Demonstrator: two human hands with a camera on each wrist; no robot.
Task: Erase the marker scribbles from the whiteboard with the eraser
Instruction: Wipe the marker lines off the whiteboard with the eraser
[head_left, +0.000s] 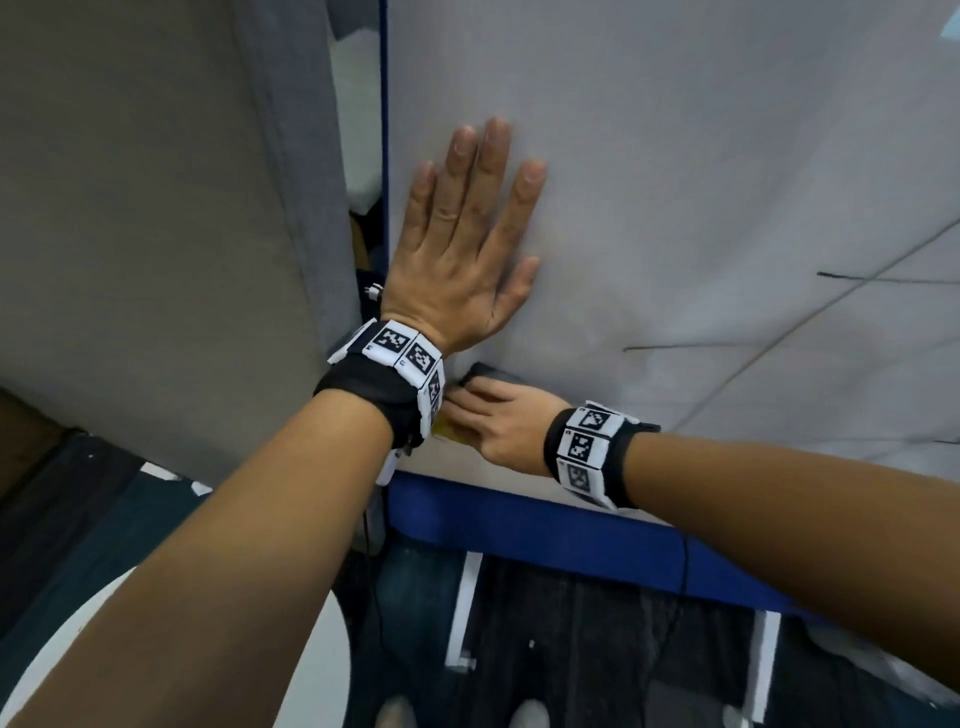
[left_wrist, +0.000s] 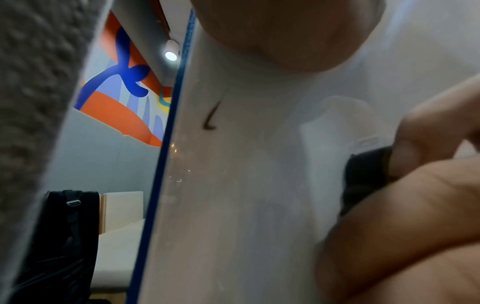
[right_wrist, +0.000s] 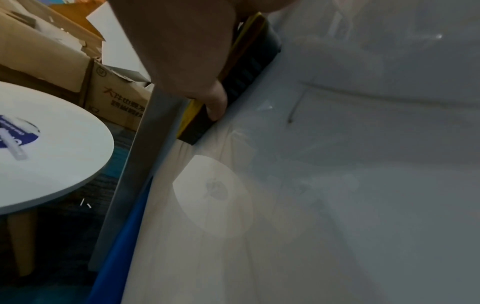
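Note:
The whiteboard (head_left: 675, 156) with a blue frame stands upright before me. My left hand (head_left: 467, 228) lies flat on it near its left edge, fingers straight. Just below that wrist, my right hand (head_left: 498, 421) grips the eraser (head_left: 485, 375), a dark felt block with a yellow back (right_wrist: 249, 53), pressed against the board near the lower left corner. Thin dark marker lines (head_left: 727, 345) run across the board to the right. A short dark stroke (left_wrist: 211, 117) shows beside the left palm (left_wrist: 285, 35), and a faint line (right_wrist: 292, 115) lies close to the eraser.
A grey fabric panel (head_left: 156, 208) stands left of the board. A round white table (right_wrist: 52, 144) and cardboard boxes (right_wrist: 114, 98) sit to the left on the floor. A black bag (left_wrist: 64, 236) hangs behind the board's edge. My shoes (head_left: 395, 714) show below.

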